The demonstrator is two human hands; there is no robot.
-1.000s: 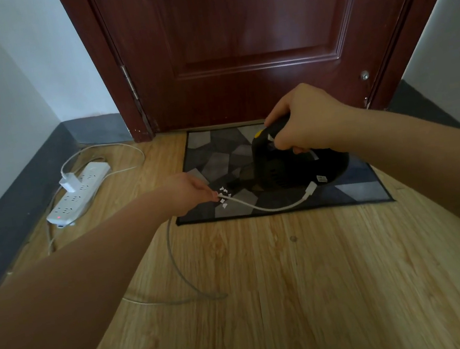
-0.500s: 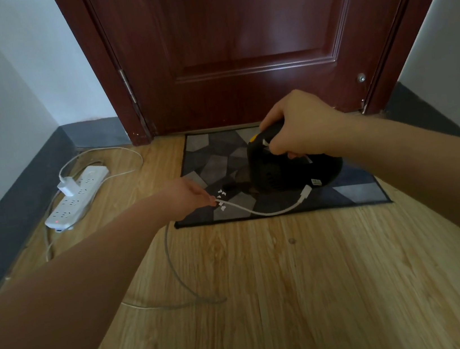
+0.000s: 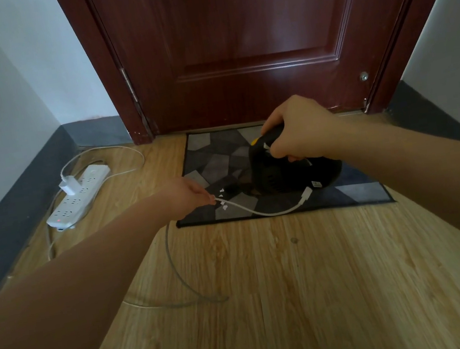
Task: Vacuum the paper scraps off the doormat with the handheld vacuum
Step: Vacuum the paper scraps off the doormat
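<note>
The doormat [image 3: 215, 161] is laid flat against the door. On it, the rigid, probably hefty handheld vacuum [image 3: 281, 173] is gripped by its handle in the right hand [image 3: 296, 132]. The floppy charging cable [image 3: 260, 211] is pinched by the left hand [image 3: 187, 195], beside featherlight paper scraps [image 3: 223, 203].

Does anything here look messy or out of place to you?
Yes. Small white paper scraps are scattered on the doormat near its front left corner. A white cable also trails across the mat from the left hand to the black vacuum that the right hand grips, with more cable looping over the floor.
</note>
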